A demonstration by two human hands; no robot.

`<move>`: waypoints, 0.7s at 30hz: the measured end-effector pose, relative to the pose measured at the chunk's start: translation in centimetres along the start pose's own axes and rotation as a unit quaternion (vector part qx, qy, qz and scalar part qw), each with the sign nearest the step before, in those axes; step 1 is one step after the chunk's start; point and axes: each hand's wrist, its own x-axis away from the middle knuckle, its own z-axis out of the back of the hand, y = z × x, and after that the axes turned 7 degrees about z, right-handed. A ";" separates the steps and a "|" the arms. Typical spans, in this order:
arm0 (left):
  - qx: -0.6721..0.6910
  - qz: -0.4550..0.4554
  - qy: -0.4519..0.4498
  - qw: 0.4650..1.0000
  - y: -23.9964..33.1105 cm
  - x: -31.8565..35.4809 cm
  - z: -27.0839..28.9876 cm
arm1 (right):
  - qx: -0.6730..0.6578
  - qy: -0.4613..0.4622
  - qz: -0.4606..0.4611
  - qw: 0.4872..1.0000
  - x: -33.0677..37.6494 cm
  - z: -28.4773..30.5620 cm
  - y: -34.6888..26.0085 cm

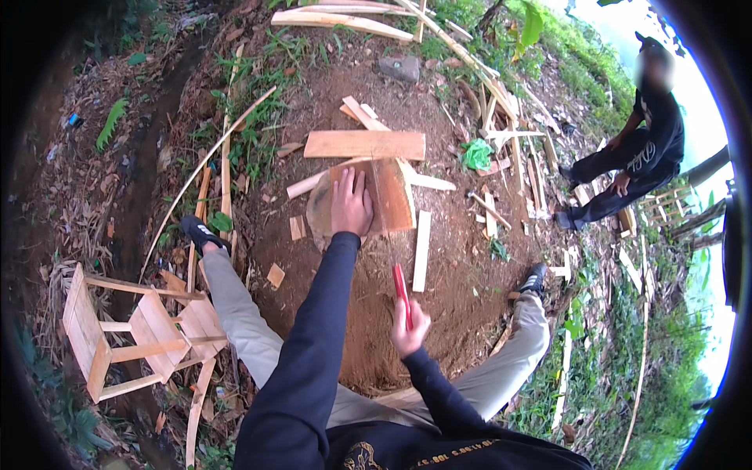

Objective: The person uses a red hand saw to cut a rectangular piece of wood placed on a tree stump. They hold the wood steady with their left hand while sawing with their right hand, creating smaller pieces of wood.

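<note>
My left hand (352, 205) lies flat on a short wooden board (397, 205), fingers stretched out and pressing it onto a round tree stump (319, 205). Lower and to the right, my right hand (410, 327) is closed round the red handle of a handsaw (401, 288). Its thin blade runs away from me and across the board, just right of my left hand. A longer plank (364, 144) lies beyond the stump, with thinner strips around it. One narrow wooden strip (422, 251) rests on the soil to the right.
At the left stands a stepped wooden frame (160, 337). A hammer (489, 210) and a green plastic bag (476, 154) lie to the right. Another person (654, 141) stands at the far right. A grey stone (400, 68) and long wooden strips (345, 23) lie farther off.
</note>
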 end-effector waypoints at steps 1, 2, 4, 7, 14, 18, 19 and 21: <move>-0.001 -0.001 -0.003 1.000 -0.1 -0.2 0.1 | -0.010 -0.008 -0.012 1.000 1.3 1.0 -0.4; -0.003 -0.001 -0.006 1.000 -0.1 -0.2 0.2 | -0.035 -0.010 -0.043 0.998 2.8 1.9 -1.0; -0.016 -0.004 -0.008 1.000 -0.1 -0.4 0.3 | -0.010 -0.038 -0.029 0.999 5.0 3.3 -1.3; 0.004 -0.001 -0.009 1.000 0.5 -0.4 0.3 | -0.031 -0.007 -0.040 0.999 3.0 1.3 0.3; 0.002 0.000 -0.009 1.000 -0.4 0.0 -0.1 | -0.045 0.023 0.035 0.998 -5.0 -4.0 0.4; 0.009 0.000 -0.006 1.000 -0.5 -0.1 0.0 | -0.054 0.016 -0.045 0.997 -0.6 -0.8 0.0; 0.009 0.000 -0.005 1.000 -0.4 -0.4 0.0 | -0.066 0.012 -0.065 0.996 0.8 -0.1 0.0; 0.005 0.001 -0.009 1.000 -0.2 -0.4 0.2 | -0.057 0.004 -0.067 0.996 2.6 1.0 -0.8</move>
